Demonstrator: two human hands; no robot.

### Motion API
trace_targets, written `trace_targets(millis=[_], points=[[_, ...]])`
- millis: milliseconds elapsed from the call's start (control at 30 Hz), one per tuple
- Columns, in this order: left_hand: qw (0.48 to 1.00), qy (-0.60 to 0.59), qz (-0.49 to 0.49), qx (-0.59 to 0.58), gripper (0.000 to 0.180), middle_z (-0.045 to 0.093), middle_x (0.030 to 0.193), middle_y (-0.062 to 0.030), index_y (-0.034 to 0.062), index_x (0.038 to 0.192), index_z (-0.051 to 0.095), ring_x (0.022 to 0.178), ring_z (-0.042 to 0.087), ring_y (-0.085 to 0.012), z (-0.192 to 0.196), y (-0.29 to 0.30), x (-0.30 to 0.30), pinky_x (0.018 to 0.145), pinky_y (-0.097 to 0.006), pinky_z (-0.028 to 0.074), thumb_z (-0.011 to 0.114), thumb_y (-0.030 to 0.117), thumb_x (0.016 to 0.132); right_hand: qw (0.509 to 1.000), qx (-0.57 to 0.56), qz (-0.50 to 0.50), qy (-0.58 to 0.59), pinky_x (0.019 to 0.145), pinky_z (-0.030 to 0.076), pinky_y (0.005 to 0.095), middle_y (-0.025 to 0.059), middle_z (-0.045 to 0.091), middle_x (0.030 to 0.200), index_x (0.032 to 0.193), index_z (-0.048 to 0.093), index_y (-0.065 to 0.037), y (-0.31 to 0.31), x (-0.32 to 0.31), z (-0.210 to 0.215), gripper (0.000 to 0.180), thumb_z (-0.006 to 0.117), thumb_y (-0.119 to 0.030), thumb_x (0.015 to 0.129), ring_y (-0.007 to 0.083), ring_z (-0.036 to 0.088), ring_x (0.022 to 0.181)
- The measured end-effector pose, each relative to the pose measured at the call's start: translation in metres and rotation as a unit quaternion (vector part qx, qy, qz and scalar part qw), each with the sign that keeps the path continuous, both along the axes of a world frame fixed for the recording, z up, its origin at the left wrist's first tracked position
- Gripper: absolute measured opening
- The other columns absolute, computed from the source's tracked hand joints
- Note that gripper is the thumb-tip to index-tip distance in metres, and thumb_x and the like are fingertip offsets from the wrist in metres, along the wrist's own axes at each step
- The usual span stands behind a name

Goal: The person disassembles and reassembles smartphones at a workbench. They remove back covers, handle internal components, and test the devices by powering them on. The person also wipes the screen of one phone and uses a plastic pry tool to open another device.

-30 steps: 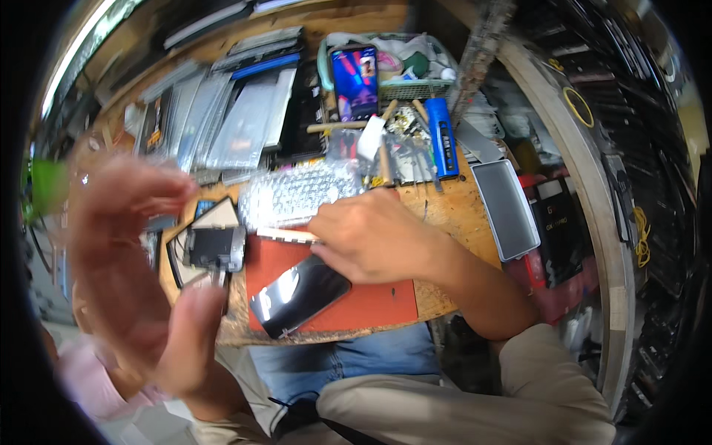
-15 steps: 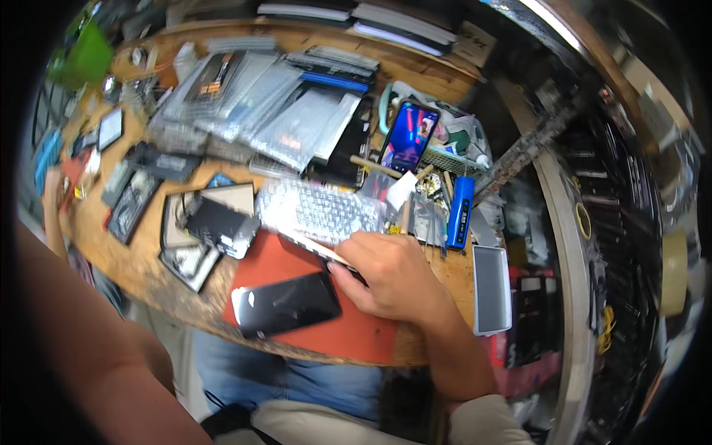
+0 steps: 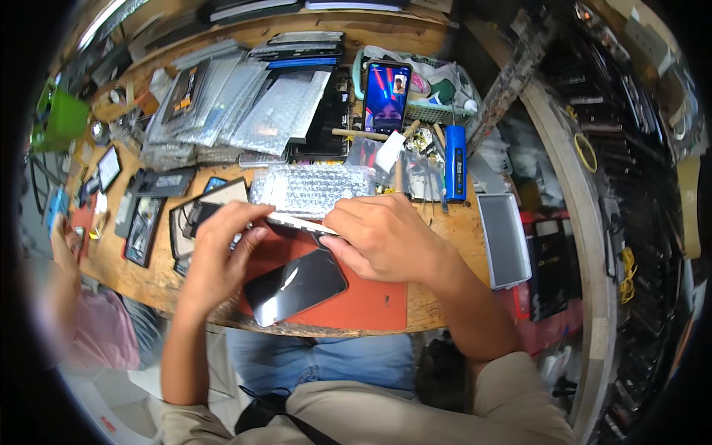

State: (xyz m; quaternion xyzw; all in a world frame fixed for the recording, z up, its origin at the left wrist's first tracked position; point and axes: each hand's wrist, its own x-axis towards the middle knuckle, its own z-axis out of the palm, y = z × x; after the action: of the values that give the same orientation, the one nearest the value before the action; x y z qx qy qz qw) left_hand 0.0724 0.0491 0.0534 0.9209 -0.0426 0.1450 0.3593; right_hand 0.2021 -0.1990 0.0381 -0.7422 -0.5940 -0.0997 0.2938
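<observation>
Bimanual handling of a slim, white-edged slab (image 3: 302,223) above a red mat (image 3: 374,302). My left hand (image 3: 222,241), raised off to the side one second ago and out of view half a second ago, has now come in to the slab's left end. Its fingers are curled and its thumb stands a little apart; whether it truly grips, I cannot tell. My right hand (image 3: 382,236) keeps a closed pinch on the slab's right end, thumb below, fingers above. In my judgement, this arrival gives the slab a second point of support or guidance. The dark-screened phone (image 3: 297,285) lies on the mat, slightly nearer my body than the slab.

Edges and clearance: the bubble-wrapped packet (image 3: 311,190) lies just beyond the slab, leaving little room away from me. A black-rimmed frame (image 3: 176,222) crowds my left hand. The mat reaches close to the worktop's (image 3: 466,231) front edge, so a phone pushed toward me could, I judge, slip off. The freest strip is bare wood to the right, between the mat and the grey tray (image 3: 506,241).
</observation>
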Motion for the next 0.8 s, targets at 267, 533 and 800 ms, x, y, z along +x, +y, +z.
trace_targets(millis=[267,533,800], points=[[0.998,0.019,0.013,-0.057,0.015,0.072,0.098,-0.0105,-0.0020,0.110,0.075,0.090,0.069,-0.0197,-0.021,0.014,0.006,0.083,-0.032,0.054,0.072,-0.002,0.096,1.000,0.022,-0.008,0.013,0.070,0.056,0.0432,0.0094,0.066,0.091,0.092,0.066,-0.005,0.005,0.002,-0.011,0.018,0.075,-0.021,0.095,0.0302,0.071,0.088],[0.984,0.066,-0.015,-0.164,0.004,0.064,0.097,-0.0056,-0.0026,0.101,0.067,0.092,0.062,-0.0139,-0.030,0.016,0.021,0.087,-0.029,0.049,0.069,-0.004,0.098,0.997,0.024,-0.027,0.075,0.072,0.054,0.0462,0.0115,0.063,0.091,0.094,0.066,-0.004,0.002,0.003,-0.010,0.016,0.074,-0.018,0.095,0.0332,0.069,0.087],[0.995,0.024,-0.044,-0.090,0.013,0.064,0.091,-0.0128,-0.0024,0.097,0.065,0.084,0.062,-0.0261,-0.032,0.022,0.026,0.079,-0.036,0.048,0.072,-0.009,0.088,0.995,0.024,-0.010,0.099,0.071,0.052,0.0476,0.0114,0.061,0.088,0.095,0.069,-0.006,0.007,0.004,-0.009,0.014,0.075,-0.018,0.092,0.0346,0.067,0.083]])
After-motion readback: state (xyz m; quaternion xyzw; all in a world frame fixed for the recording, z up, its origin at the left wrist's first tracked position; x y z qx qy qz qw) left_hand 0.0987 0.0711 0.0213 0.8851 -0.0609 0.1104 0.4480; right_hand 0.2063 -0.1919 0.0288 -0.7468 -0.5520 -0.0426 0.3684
